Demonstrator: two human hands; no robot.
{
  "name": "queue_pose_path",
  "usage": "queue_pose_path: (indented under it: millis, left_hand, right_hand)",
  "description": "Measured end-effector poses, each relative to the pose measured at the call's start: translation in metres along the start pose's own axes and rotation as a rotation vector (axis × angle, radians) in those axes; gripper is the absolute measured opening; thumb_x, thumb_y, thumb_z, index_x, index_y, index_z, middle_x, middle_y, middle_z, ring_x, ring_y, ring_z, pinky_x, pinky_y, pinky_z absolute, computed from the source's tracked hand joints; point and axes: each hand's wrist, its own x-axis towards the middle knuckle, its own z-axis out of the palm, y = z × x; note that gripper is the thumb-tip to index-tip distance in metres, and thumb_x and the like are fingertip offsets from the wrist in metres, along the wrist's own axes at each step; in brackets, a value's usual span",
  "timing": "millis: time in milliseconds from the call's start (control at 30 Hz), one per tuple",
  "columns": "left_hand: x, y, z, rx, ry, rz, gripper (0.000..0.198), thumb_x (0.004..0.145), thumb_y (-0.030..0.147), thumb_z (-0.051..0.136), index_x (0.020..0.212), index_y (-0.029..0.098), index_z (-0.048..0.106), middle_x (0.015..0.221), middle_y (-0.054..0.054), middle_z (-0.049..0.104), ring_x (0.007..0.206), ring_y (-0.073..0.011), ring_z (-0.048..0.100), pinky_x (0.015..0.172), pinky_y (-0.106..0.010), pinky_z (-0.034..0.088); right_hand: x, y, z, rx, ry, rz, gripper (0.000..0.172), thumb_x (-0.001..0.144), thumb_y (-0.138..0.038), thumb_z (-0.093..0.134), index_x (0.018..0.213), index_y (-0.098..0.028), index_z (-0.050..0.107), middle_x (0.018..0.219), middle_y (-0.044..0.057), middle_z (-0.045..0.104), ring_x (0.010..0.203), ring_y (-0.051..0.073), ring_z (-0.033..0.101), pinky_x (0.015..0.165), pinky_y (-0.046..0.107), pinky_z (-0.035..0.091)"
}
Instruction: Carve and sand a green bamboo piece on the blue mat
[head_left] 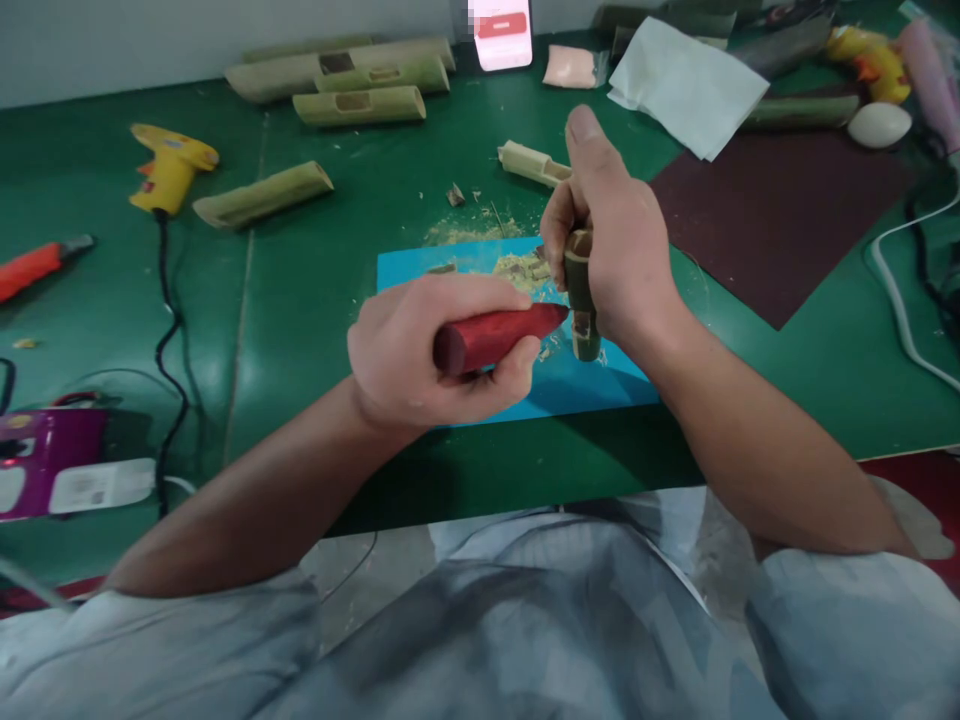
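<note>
My left hand [397,345] is closed around a red-handled carving tool [495,338], its thick butt end turned towards me. The tool's dark narrow end points right and meets, or nearly meets, a short bamboo tube [578,275]. My right hand [630,235] grips that tube nearly upright, thumb raised, open end up. A notch shows low on the tube's side. Beneath both hands lies a blue sheet [517,400] scattered with pale shavings [521,268]. Whether the tool's tip is inside the notch, I cannot tell.
Several bamboo pieces [360,104] lie at the back, another [262,195] nearer left. A yellow glue gun [174,165] trails a black cord. Also on the green table are a purple device [75,440], a phone [504,45], white paper [686,85] and a brown sheet [772,220].
</note>
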Motion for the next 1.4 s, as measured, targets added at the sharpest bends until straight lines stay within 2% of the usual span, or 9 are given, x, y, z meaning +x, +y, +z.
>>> queue_pose_path:
  millis: [300, 533, 633, 767, 867, 933, 1067, 1233, 1400]
  left_hand:
    - [0.009, -0.001, 0.004, -0.051, 0.003, -0.117, 0.015, 0.077, 0.028, 0.068, 0.089, 0.018, 0.067, 0.081, 0.000, 0.075, 0.070, -0.0138, 0.072, 0.063, -0.021, 0.056]
    - [-0.005, -0.009, 0.010, -0.167, -0.086, -0.238, 0.021, 0.088, 0.040, 0.066, 0.092, 0.020, 0.064, 0.085, -0.001, 0.072, 0.074, -0.0154, 0.068, 0.070, -0.027, 0.057]
    - [-0.008, -0.013, 0.013, -0.193, -0.080, -0.242, 0.019, 0.089, 0.040, 0.066, 0.093, 0.021, 0.063, 0.085, -0.001, 0.071, 0.072, -0.0154, 0.066, 0.068, -0.028, 0.056]
    - [-0.005, -0.017, 0.015, -0.266, -0.037, -0.185, 0.019, 0.089, 0.038, 0.067, 0.093, 0.020, 0.064, 0.083, 0.000, 0.071, 0.068, -0.0133, 0.065, 0.063, -0.025, 0.055]
    - [-0.001, -0.018, 0.012, -0.321, -0.073, -0.096, 0.016, 0.088, 0.033, 0.067, 0.097, 0.020, 0.064, 0.085, 0.000, 0.072, 0.068, -0.0121, 0.066, 0.063, -0.024, 0.056]
    - [0.000, -0.019, 0.009, -0.342, -0.134, 0.027, 0.018, 0.085, 0.028, 0.066, 0.100, 0.020, 0.064, 0.085, 0.000, 0.072, 0.067, -0.0119, 0.066, 0.061, -0.023, 0.055]
    - [0.001, -0.018, 0.003, -0.400, -0.213, 0.280, 0.030, 0.076, 0.024, 0.067, 0.105, 0.020, 0.061, 0.070, 0.001, 0.067, 0.054, -0.0130, 0.059, 0.049, -0.025, 0.049]
    - [0.000, -0.019, 0.002, -0.326, -0.158, 0.299, 0.029, 0.078, 0.027, 0.065, 0.106, 0.026, 0.058, 0.066, 0.005, 0.066, 0.049, -0.0126, 0.058, 0.043, -0.024, 0.044]
    - [-0.001, -0.025, 0.003, -0.283, -0.163, 0.313, 0.034, 0.078, 0.029, 0.070, 0.110, 0.023, 0.060, 0.071, 0.000, 0.069, 0.051, -0.0143, 0.060, 0.046, -0.027, 0.047]
  right_hand:
    - [0.007, 0.004, 0.001, -0.001, -0.031, 0.034, 0.068, 0.081, -0.084, 0.042, 0.044, -0.028, 0.042, 0.048, 0.004, 0.045, 0.053, 0.020, 0.051, 0.056, 0.037, 0.043]
    - [0.002, 0.003, 0.004, -0.047, -0.051, -0.009, 0.070, 0.083, -0.085, 0.036, 0.044, -0.028, 0.041, 0.048, 0.004, 0.045, 0.053, 0.019, 0.050, 0.055, 0.037, 0.042]
    - [0.002, 0.005, 0.004, -0.040, -0.063, -0.016, 0.071, 0.083, -0.087, 0.032, 0.045, -0.028, 0.041, 0.050, 0.003, 0.046, 0.052, 0.017, 0.048, 0.056, 0.036, 0.041]
    - [0.005, 0.007, 0.000, -0.028, -0.066, 0.002, 0.070, 0.083, -0.087, 0.031, 0.047, -0.028, 0.042, 0.050, 0.002, 0.045, 0.052, 0.017, 0.046, 0.057, 0.037, 0.041]
    - [0.007, 0.009, -0.004, 0.016, -0.018, -0.056, 0.069, 0.085, -0.083, 0.035, 0.044, -0.028, 0.042, 0.047, 0.003, 0.044, 0.048, 0.017, 0.045, 0.054, 0.037, 0.040]
    - [0.008, 0.010, -0.007, 0.038, 0.001, -0.075, 0.069, 0.086, -0.082, 0.036, 0.043, -0.028, 0.042, 0.046, 0.003, 0.043, 0.046, 0.018, 0.044, 0.052, 0.037, 0.039]
    - [0.009, 0.011, -0.011, 0.024, 0.002, -0.055, 0.067, 0.083, -0.084, 0.035, 0.046, -0.030, 0.044, 0.046, 0.004, 0.044, 0.048, 0.021, 0.046, 0.054, 0.039, 0.042]
    - [0.010, 0.013, -0.012, -0.038, 0.036, -0.019, 0.065, 0.080, -0.087, 0.036, 0.049, -0.030, 0.043, 0.045, 0.005, 0.044, 0.052, 0.024, 0.051, 0.056, 0.040, 0.045]
    - [0.010, 0.015, -0.011, -0.024, 0.046, -0.028, 0.065, 0.080, -0.087, 0.036, 0.049, -0.030, 0.043, 0.045, 0.004, 0.044, 0.052, 0.023, 0.052, 0.055, 0.039, 0.045]
